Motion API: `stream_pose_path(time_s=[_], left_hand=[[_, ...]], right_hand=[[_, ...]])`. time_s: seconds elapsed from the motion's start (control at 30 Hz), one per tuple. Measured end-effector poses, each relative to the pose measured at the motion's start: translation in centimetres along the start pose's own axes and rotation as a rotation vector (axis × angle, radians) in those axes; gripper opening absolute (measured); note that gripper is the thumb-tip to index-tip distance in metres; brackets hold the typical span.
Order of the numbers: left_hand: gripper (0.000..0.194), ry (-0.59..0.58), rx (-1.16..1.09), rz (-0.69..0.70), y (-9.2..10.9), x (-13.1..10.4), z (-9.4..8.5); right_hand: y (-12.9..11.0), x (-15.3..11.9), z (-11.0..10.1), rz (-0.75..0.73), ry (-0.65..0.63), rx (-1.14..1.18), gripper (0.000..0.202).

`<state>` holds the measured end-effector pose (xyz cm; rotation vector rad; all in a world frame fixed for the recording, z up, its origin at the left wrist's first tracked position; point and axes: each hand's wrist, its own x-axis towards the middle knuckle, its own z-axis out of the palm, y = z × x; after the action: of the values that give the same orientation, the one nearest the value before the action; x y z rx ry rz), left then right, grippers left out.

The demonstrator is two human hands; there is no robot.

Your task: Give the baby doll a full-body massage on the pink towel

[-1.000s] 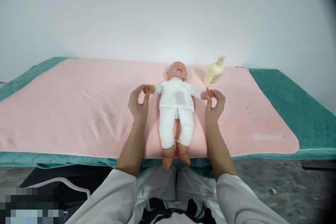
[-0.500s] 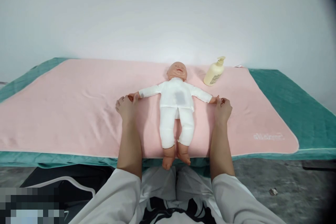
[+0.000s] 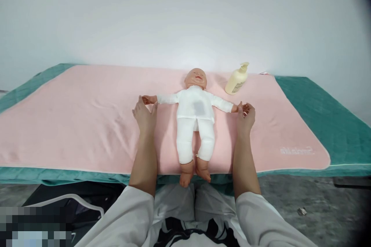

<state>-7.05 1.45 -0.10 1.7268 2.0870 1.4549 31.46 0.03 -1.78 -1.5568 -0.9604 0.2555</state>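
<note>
A baby doll (image 3: 196,102) in a white top and white trousers lies on its back, arms stretched out to both sides and bare feet at the near edge. My left hand (image 3: 145,115) is at the doll's hand on the left, with thumb and fingers spread apart around it; any contact is hard to make out. At the other side my right hand (image 3: 246,117) has its thumb and bent fingers loosely round the doll's other hand. A grey patch marks the chest of the doll's top.
A cream pump bottle (image 3: 236,80) stands to the right of the doll's head. Beneath both lies a pink mat (image 3: 75,123) over a green-covered table (image 3: 327,112). A pale wall (image 3: 185,15) rises behind. Dark items and a white cord (image 3: 72,197) are below at left.
My left hand has loosened and spread its fingers, moving slightly up and right; the doll's left-side arm has risen a little. My right hand's fingers have uncurled somewhat.
</note>
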Motion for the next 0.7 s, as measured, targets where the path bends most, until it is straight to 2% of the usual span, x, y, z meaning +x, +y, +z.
stream_pose_path(time_s=[0.1,0.2,0.3,0.4,0.53,0.7], left_hand=[[0.058,0.166,-0.108,0.05,1.6,-0.5,-0.1],[0.04,0.26,-0.151,0.166,3.4,-1.2,0.0],[0.032,0.312,-0.162,0.312,4.6,-1.8,0.6],[0.034,0.306,-0.168,0.433,5.3,-2.4,1.5],[0.032,0.253,-0.171,0.585,6.1,-3.0,2.5],[0.032,0.085,-0.209,0.739,6.5,-3.2,3.2]], right_hand=[[-0.4,-0.6,0.7,-0.198,0.069,0.069,0.046],[-1.0,-1.3,1.5,-0.411,0.104,0.115,0.038],[-2.1,-2.1,2.1,-0.6,0.092,0.142,0.032],[-3.2,-3.1,2.7,-0.769,0.029,0.124,0.03],[-3.9,-4.1,3.4,-0.918,-0.139,0.146,0.029],[-4.4,-4.7,4.0,-1.025,-0.358,0.171,0.028]])
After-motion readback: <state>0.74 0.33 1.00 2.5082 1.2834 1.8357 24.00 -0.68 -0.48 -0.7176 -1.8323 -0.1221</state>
